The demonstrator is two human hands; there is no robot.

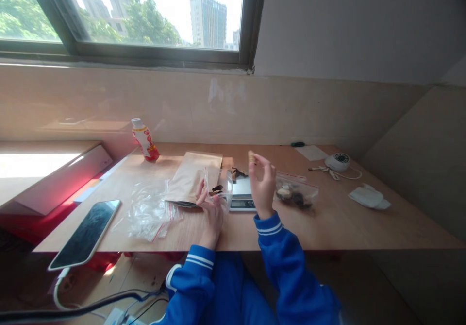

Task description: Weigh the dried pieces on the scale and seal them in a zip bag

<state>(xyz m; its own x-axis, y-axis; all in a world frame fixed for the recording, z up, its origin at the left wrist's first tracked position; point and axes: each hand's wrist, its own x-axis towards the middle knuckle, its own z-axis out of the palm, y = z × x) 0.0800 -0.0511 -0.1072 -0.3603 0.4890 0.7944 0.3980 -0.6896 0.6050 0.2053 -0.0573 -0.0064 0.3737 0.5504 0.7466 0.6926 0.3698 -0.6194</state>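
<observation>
My left hand (212, 218) is closed on a small clear plastic bag (224, 199), held upright over the table's front part; a few dark, dried-looking pieces (217, 189) show inside it. Raised to the right, my right hand (264, 184) pinches a small tan piece (251, 157) between thumb and fingers. Between and behind my hands lies a digital scale (242, 204), partly hidden, with dark dried pieces (238, 173) at its far side. A zip bag (296, 194) of dark and pale dried chunks rests right of my right hand.
A brown paper pouch (192, 172) and several clear bags (145, 213) lie left. Farther left are a phone (85, 235) on the table edge, with a cable, and a bottle (145, 140). At right are a white camera (337, 162), a crumpled tissue (369, 196) and a screwdriver (297, 145).
</observation>
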